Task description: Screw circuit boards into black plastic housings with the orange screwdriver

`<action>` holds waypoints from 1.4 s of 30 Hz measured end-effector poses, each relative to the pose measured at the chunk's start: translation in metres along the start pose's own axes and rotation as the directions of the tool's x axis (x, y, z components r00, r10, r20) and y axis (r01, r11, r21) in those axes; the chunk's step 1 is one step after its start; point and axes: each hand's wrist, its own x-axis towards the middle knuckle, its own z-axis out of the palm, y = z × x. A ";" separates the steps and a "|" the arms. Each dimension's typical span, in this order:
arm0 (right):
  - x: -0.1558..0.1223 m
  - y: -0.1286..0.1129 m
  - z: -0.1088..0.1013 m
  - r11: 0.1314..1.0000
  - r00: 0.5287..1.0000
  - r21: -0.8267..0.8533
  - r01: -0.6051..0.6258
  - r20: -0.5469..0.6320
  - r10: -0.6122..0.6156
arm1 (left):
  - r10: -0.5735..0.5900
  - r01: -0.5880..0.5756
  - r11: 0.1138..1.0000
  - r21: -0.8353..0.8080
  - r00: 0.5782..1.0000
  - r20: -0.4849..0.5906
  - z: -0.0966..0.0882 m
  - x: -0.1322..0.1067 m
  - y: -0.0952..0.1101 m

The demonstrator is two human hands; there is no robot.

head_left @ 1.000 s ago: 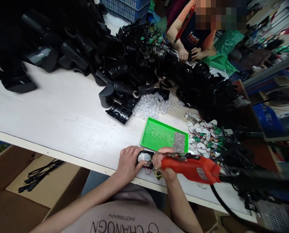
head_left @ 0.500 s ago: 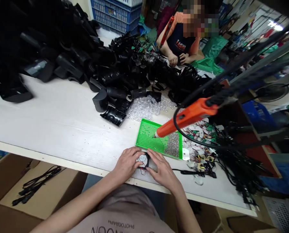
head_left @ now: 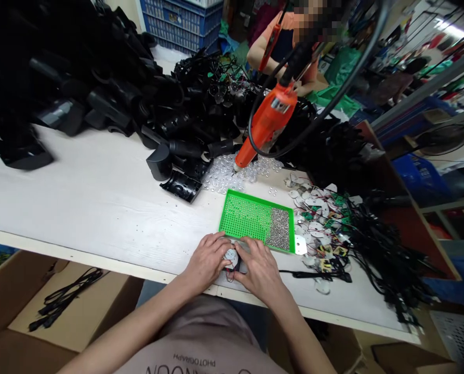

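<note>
Between my hands, at the table's front edge, lies a black plastic housing with a round white disc part (head_left: 230, 255) in it and thin red wires below. My left hand (head_left: 207, 259) is closed on its left side. From the right, my right hand (head_left: 257, 262) grips the same piece with thumb and fingers. Just beyond my fingertips sits a green screw tray (head_left: 245, 215) with a perforated plate and a heap of small screws at its right end. An orange electric screwdriver (head_left: 265, 127) hangs on its cable above clear plastic lenses (head_left: 224, 176), touching neither hand.
Black plastic shells (head_left: 181, 186) are heaped at the back left. White discs, wires and green boards (head_left: 317, 213) lie to the right, beside black cables (head_left: 375, 259). Across the table is a co-worker (head_left: 261, 52). A cardboard box (head_left: 71, 306) stands below the front edge.
The orange screwdriver has swung up and away from above the green tray to over the clear lenses. My hands stay around the housing, the right fingers shifting slightly over it.
</note>
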 end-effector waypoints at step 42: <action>-0.109 0.048 -0.079 0.696 0.735 -0.642 -0.322 -0.633 -0.244 | -0.230 0.160 -0.747 -0.646 0.848 0.477 0.003 -0.021 0.039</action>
